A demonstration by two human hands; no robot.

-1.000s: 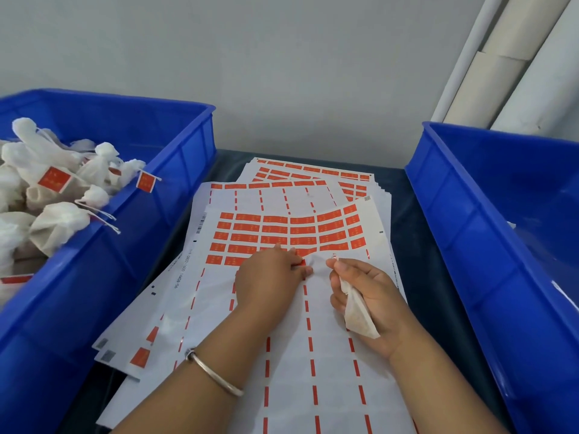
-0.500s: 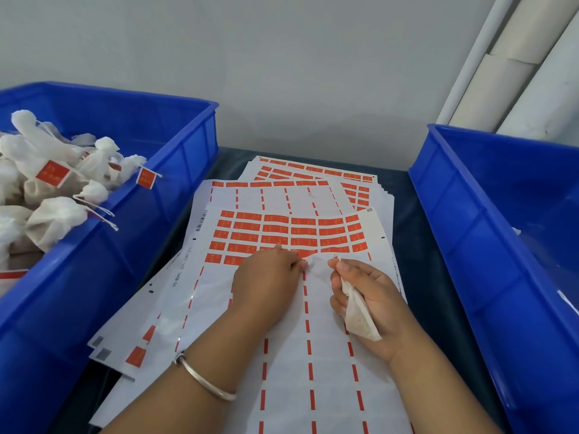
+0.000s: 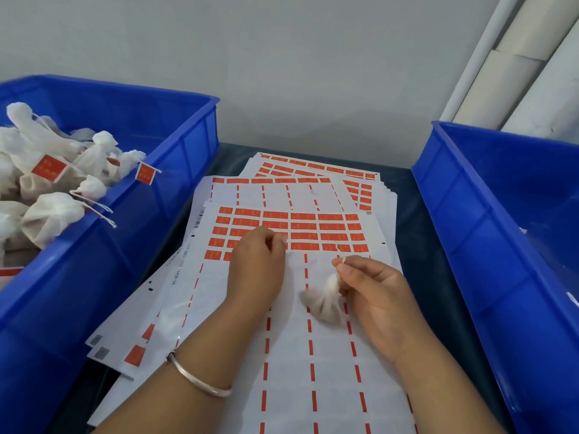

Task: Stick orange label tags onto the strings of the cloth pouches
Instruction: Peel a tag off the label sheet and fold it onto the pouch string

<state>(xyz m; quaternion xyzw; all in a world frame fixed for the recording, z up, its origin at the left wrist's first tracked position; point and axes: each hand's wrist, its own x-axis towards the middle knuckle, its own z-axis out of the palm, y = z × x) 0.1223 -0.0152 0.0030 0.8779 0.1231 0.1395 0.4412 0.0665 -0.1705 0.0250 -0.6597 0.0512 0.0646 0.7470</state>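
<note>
A sheet of orange labels [image 3: 313,228] lies on top of a stack of label sheets in front of me. My left hand [image 3: 257,264] rests on it, fingertips curled at the lowest row of orange labels; whether it holds a label is hidden. My right hand [image 3: 372,292] pinches the string [image 3: 343,261] of a small white cloth pouch [image 3: 324,300], which hangs blurred just above the sheet. Several tagged white pouches [image 3: 53,183] fill the blue bin on the left.
The left blue bin [image 3: 175,170] and a right blue bin [image 3: 488,233] flank the sheets on a dark table. More label sheets [image 3: 316,169] fan out behind. White pipes [image 3: 507,67] lean in the far right corner.
My right hand opened its grasp on the pouch and now holds only the string, so the pouch swings free. My left hand shifted slightly left on the sheet.
</note>
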